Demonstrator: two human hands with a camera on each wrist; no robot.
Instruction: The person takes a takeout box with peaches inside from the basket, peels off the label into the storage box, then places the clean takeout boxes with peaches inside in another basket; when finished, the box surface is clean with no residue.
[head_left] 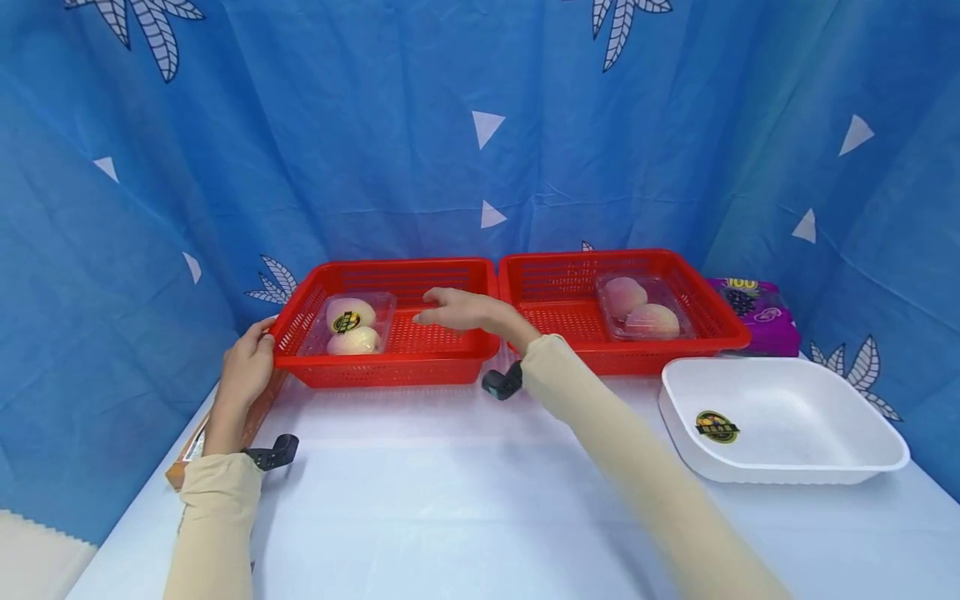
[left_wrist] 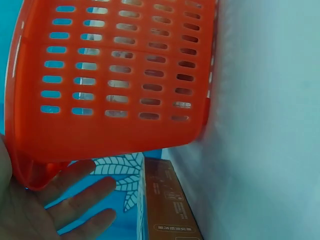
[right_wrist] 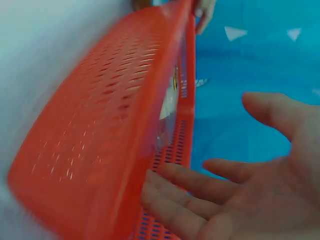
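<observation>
Two red plastic baskets stand side by side at the back of the table. At the outer corner of the left red basket (head_left: 390, 372), my left hand (head_left: 247, 367) holds the rim. Its fingers (left_wrist: 82, 202) reach down below the rim in the left wrist view. Inside lies a clear pack of peaches (head_left: 352, 321) with a black and gold sticker. My right hand (head_left: 465, 310) is over this basket's right end, fingers extended and apart, holding nothing. The right red basket (head_left: 622, 360) contains another clear pack of peaches (head_left: 647, 308).
A white tub (head_left: 780, 475) with a similar sticker stands at the front right. Behind it is a purple package (head_left: 772, 329) with a grape picture. Along the table's left edge lies a brown box (left_wrist: 170, 200). Blue curtain (head_left: 420, 125) encloses the table (head_left: 420, 500).
</observation>
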